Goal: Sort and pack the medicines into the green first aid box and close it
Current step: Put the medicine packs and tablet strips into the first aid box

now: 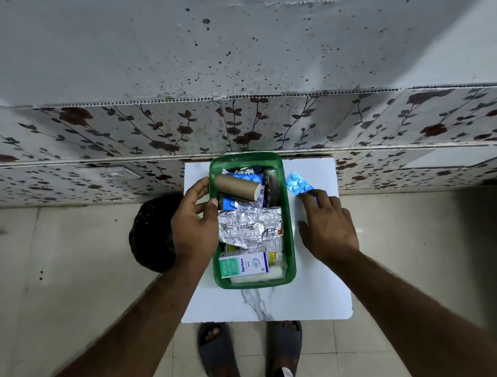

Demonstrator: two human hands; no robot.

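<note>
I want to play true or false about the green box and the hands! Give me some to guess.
1. The green first aid box is empty. False: it holds medicines, such as a brown roll and a silver foil strip.
2. The right hand touches a blue pill strip lying outside the box. True.
3. The left hand is at the box's left rim. True.
4. A lid covers the box. False: it is open on top, and no lid is in view.
5. The box sits on the floor. False: it sits on a white table.
</note>
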